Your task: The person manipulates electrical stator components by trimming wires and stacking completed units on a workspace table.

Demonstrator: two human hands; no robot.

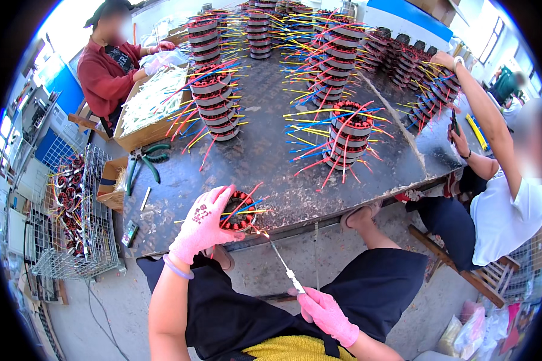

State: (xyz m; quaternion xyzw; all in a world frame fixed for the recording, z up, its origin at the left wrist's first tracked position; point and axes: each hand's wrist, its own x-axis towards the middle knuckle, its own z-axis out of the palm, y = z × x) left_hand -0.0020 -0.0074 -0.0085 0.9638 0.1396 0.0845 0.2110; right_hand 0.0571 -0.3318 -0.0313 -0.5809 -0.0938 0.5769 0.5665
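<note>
At the near edge of the table my left hand [200, 221], in a pink glove, is closed around a motor stator [239, 225] with red windings. Red, blue and yellow wire leads stick out of it. My right hand [327, 315], also gloved in pink, grips a slim tool [292, 278] with a white handle and a long thin metal shaft. The shaft's tip is beside the stator's lower right, close to some wire ends. A small orange-yellow glow shows there; whether it is a flame I cannot tell.
Stacked stators [349, 137] stand on the dark table [271, 150]. Green-handled pliers [144, 161] and a carton of white pieces [153, 102] lie left, above a wire basket [72, 240] of stators. One co-worker [105, 78] is far left; another [506, 198] reaches over the right side.
</note>
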